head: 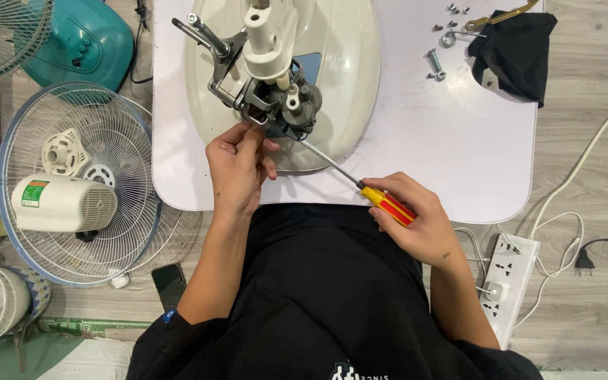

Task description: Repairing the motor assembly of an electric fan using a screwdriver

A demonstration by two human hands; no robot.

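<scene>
**Screwdriver at fan motor, tabletop crowded**

Right hand (422, 224) was wrapped round the red/yellow handle of a screwdriver (387, 205), fingers closed on it; shaft ran up-left w/ tip at the fan motor assembly (276, 98). Left hand (237, 165) pinched the motor's lower edge, thumb & fingertips pressed on the metal. Motor sat tilted on a cream fan base (350, 70), which lay on the white tabletop (459, 141), center-left.

Around it: loose screws & bolts (436, 65) at upper right of tabletop, near a black cloth (518, 53) hanging over the corner. On the floor, person's left: fan guard grille (79, 183) w/ a white motor cover (61, 203) lying in it, a teal fan base (82, 42) above that, black phone (169, 283) just beside the left forearm. On the right: white power strip (508, 278) w/ one plug in, cords looping nearby.

Motor's white neck & metal bracket stood between camera and the far side of the base, hiding it. Screw under the tip couldn't be made out.
</scene>
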